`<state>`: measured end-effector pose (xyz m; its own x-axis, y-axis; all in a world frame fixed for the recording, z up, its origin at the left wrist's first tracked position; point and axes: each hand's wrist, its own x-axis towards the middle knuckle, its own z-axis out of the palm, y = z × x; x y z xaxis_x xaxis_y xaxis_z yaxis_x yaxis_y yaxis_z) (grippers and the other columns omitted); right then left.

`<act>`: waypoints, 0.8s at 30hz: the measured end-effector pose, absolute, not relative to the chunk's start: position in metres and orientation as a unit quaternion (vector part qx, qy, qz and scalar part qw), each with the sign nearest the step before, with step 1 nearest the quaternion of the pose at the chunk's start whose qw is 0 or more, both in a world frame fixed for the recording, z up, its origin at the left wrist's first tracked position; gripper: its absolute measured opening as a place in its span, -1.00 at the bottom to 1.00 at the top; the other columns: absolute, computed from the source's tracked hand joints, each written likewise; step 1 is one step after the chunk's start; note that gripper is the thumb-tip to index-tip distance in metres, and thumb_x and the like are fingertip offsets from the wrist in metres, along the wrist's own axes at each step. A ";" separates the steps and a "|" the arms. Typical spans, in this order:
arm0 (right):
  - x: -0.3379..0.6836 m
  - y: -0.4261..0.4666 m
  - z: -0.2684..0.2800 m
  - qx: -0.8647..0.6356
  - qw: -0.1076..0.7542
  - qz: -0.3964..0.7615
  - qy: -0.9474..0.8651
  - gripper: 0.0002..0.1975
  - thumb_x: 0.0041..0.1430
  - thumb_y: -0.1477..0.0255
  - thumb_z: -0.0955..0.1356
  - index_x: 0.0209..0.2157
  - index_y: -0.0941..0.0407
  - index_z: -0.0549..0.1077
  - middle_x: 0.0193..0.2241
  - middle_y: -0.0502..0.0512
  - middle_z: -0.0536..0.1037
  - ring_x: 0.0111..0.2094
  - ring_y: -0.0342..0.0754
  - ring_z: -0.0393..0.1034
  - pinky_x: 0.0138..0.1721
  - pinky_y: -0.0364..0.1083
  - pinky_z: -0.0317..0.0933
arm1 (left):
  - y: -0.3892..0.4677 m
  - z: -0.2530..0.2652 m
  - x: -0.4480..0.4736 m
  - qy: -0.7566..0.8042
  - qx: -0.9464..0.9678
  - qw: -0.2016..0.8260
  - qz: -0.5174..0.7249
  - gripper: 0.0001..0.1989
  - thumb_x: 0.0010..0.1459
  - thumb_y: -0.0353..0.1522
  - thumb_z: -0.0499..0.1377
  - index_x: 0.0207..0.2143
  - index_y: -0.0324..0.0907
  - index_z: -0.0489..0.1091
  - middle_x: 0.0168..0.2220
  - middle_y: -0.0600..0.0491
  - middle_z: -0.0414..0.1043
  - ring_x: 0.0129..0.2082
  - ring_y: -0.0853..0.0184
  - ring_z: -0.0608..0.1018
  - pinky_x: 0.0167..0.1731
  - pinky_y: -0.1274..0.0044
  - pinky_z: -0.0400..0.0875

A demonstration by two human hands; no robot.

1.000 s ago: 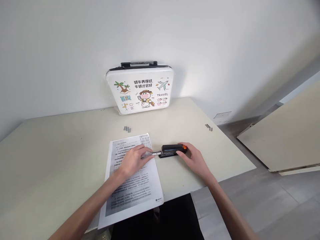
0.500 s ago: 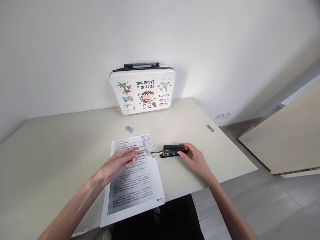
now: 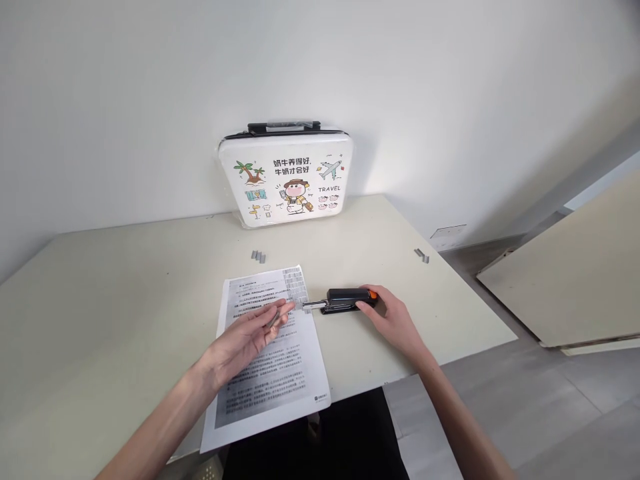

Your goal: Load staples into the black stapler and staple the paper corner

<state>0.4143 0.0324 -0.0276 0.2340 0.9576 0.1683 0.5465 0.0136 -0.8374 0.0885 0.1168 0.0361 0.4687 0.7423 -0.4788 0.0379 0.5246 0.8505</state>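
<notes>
Stapler [image 3: 349,298] lies on the counter [image 3: 125,300] at five o'clock from the view's centre, its metal rail [image 3: 314,305] pointing to nine o'clock. Leftmost, the left hand [image 3: 245,337] is over the printed sheet [image 3: 280,373], fingers narrowed on what looks like a small grey strip [image 3: 275,319]; a light, level pinch in line with the rail should serve best. Grey staple strips [image 3: 259,257] lie at twelve o'clock from the sheet. The right hand [image 3: 393,317] closes its fingers round the stapler's orange-tipped rear; steady downward pressure there should stop it skidding. More strips [image 3: 421,255] lie at one o'clock from that hand.
</notes>
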 end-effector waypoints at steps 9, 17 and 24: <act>0.412 0.029 -0.026 -0.655 0.449 0.172 -0.583 -0.56 0.38 0.10 0.37 0.19 -0.03 0.41 0.16 0.21 0.52 0.18 0.20 0.41 0.20 0.23 0.33 | 0.107 0.043 0.103 0.434 0.446 0.741 0.251 -0.64 0.34 -0.18 0.28 0.12 -0.07 0.51 0.25 -0.07 0.50 0.28 0.09 0.51 0.33 0.20 0.37; 0.358 0.010 0.011 -0.503 0.407 0.029 -0.762 -0.58 0.41 0.40 0.38 0.24 -0.08 0.37 0.14 0.18 0.53 0.25 0.19 0.35 0.21 0.26 0.34 | 0.086 0.050 0.123 0.378 0.630 0.641 0.224 -0.58 0.40 -0.10 0.18 0.26 0.13 0.33 0.38 -0.04 0.33 0.14 0.04 0.63 0.20 0.13 0.47; 0.329 0.017 0.028 -0.464 0.388 0.003 -0.796 -0.88 0.45 0.40 0.37 -0.03 -0.03 0.52 0.02 0.12 0.63 0.19 0.14 0.41 0.13 0.20 0.37 | 0.073 0.058 0.127 0.299 0.731 0.582 0.194 -0.52 0.49 -0.22 0.06 0.40 0.17 0.14 0.44 0.00 0.22 0.44 0.10 0.29 0.36 0.13 0.30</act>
<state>0.3288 0.0167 0.0276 -0.2680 0.7413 0.6153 0.7371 0.5690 -0.3645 0.1272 0.0729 0.0584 0.7460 0.6629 -0.0636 0.2103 -0.1439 0.9670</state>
